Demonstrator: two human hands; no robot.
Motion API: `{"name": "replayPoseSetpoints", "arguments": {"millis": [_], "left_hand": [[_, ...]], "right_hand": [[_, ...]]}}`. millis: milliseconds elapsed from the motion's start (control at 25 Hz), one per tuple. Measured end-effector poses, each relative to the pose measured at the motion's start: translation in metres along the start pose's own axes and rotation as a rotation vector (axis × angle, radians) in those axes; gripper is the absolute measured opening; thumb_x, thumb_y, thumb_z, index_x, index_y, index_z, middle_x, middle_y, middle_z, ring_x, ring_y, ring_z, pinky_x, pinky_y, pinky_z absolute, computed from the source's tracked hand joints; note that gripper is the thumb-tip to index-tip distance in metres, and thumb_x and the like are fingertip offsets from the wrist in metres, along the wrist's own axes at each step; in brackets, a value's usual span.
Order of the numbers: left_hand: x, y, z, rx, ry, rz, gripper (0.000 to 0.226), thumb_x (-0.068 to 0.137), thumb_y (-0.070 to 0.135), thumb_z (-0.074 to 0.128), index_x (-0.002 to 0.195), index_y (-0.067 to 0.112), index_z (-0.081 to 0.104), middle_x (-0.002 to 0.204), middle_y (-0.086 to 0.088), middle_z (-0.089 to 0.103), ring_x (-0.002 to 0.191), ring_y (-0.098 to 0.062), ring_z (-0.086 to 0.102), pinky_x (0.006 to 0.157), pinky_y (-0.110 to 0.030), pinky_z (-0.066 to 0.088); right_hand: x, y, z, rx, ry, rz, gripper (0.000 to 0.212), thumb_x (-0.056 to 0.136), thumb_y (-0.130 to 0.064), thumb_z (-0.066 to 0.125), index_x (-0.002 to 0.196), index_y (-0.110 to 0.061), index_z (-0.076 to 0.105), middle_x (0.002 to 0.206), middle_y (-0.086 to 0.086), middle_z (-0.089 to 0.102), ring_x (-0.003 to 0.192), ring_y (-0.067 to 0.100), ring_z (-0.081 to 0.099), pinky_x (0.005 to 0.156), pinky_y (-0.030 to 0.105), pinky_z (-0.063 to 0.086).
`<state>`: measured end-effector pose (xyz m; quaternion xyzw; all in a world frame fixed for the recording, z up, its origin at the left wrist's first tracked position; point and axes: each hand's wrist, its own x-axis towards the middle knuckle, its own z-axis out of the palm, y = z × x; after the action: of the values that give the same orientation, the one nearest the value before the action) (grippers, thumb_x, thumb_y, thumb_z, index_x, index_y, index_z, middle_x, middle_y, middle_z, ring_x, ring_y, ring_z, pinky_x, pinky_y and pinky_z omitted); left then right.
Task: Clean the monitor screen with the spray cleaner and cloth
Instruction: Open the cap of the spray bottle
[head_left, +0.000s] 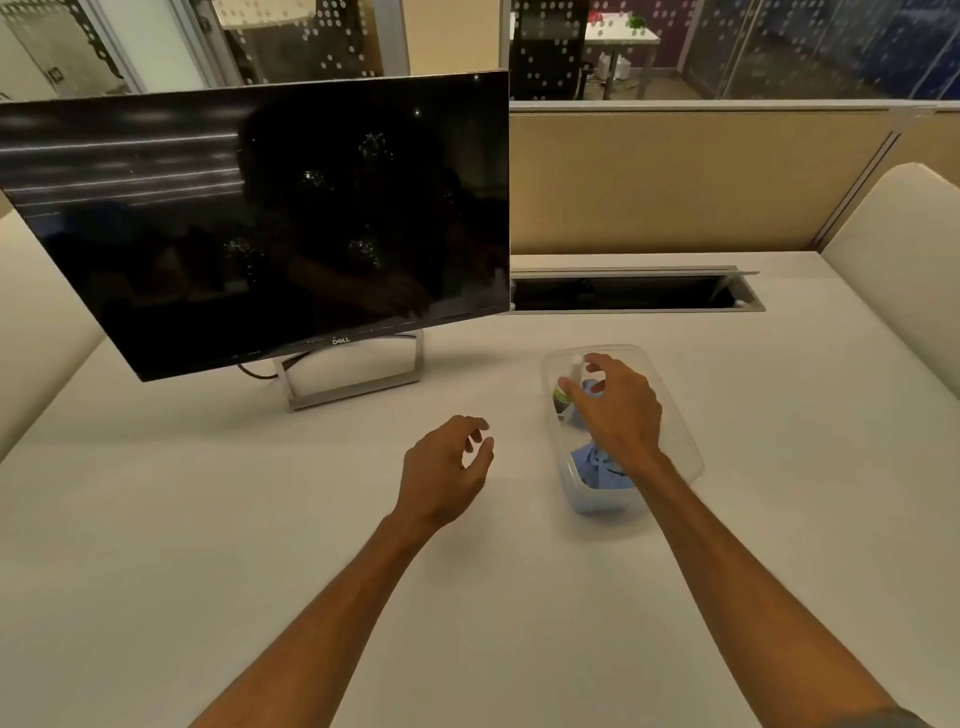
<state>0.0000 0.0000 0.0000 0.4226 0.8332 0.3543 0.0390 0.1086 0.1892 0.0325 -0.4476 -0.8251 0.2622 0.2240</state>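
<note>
The right hand (615, 410) is down in the clear plastic tub (675, 415) on the white desk (260, 545). Its fingers are curled around the small spray bottle w/ a white cap and green label (566, 387), but I can't tell if they squeeze it yet or just touch. The soft blue cloth (597, 470) lies crumpled in the same tub, partly under the wrist. The left hand (447, 467) hangs over the desk just beside the tub, fingers loose, holding nothing.

The bottle looks small & light, prob. hard smooth plastic, so it could slip. Best to grab it round the middle, w/ a finger free for the top. The cloth is floppy and weighs almost nothing; pinch a bunch of it anywhere.

The big black flat monitor (249, 223) stands to the left, tipped a bit. Its screen is thin & easy to hurt, so wipe gently.
</note>
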Motion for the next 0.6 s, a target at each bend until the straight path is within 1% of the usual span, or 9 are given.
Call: {"name": "replayPoseSetpoints", "arguments": {"millis": [160, 360, 480, 560, 600], "left_hand": [[0.004, 0.006, 0.001, 0.001, -0.016, 0.01, 0.028, 0.089, 0.039, 0.051, 0.11, 0.024, 0.063, 0.095, 0.011, 0.067, 0.079, -0.006, 0.06, 0.07, -0.031, 0.055], [0.01, 0.009, 0.002, -0.012, -0.019, 0.031, 0.03, 0.089, 0.04, 0.05, 0.11, 0.024, 0.063, 0.096, 0.01, 0.067, 0.08, -0.005, 0.06, 0.071, -0.031, 0.056], [0.013, 0.015, -0.002, -0.015, 0.011, 0.051, 0.03, 0.089, 0.04, 0.05, 0.11, 0.023, 0.063, 0.096, 0.01, 0.067, 0.081, -0.006, 0.06, 0.071, -0.03, 0.055], [0.015, 0.02, -0.005, -0.021, 0.03, 0.078, 0.031, 0.089, 0.04, 0.05, 0.111, 0.022, 0.063, 0.098, 0.007, 0.068, 0.082, -0.006, 0.06, 0.07, -0.024, 0.053], [0.016, 0.024, -0.007, -0.023, 0.039, 0.091, 0.033, 0.089, 0.04, 0.05, 0.112, 0.021, 0.063, 0.1, 0.005, 0.068, 0.082, -0.006, 0.06, 0.069, -0.02, 0.05]], "right_hand": [[0.004, -0.002, 0.004, -0.001, -0.05, 0.053, 0.049, 0.087, -0.051, 0.055, 0.122, -0.017, 0.06, 0.116, 0.007, 0.067, 0.101, 0.026, 0.064, 0.094, 0.042, 0.046], [0.008, -0.004, 0.007, 0.003, -0.021, 0.032, 0.045, 0.089, -0.05, 0.054, 0.117, -0.016, 0.064, 0.113, 0.007, 0.069, 0.098, 0.025, 0.065, 0.091, 0.041, 0.047], [0.006, -0.01, 0.001, 0.03, 0.041, 0.003, 0.043, 0.088, -0.049, 0.055, 0.112, -0.015, 0.067, 0.107, 0.007, 0.071, 0.091, 0.023, 0.066, 0.086, 0.036, 0.049], [0.002, -0.017, -0.01, 0.053, 0.113, -0.058, 0.04, 0.088, -0.046, 0.058, 0.108, -0.013, 0.068, 0.104, 0.008, 0.072, 0.087, 0.022, 0.066, 0.08, 0.032, 0.049], [0.0, -0.021, -0.017, 0.054, 0.146, -0.097, 0.039, 0.087, -0.044, 0.059, 0.109, -0.012, 0.068, 0.104, 0.009, 0.072, 0.086, 0.023, 0.066, 0.08, 0.031, 0.05]]}}
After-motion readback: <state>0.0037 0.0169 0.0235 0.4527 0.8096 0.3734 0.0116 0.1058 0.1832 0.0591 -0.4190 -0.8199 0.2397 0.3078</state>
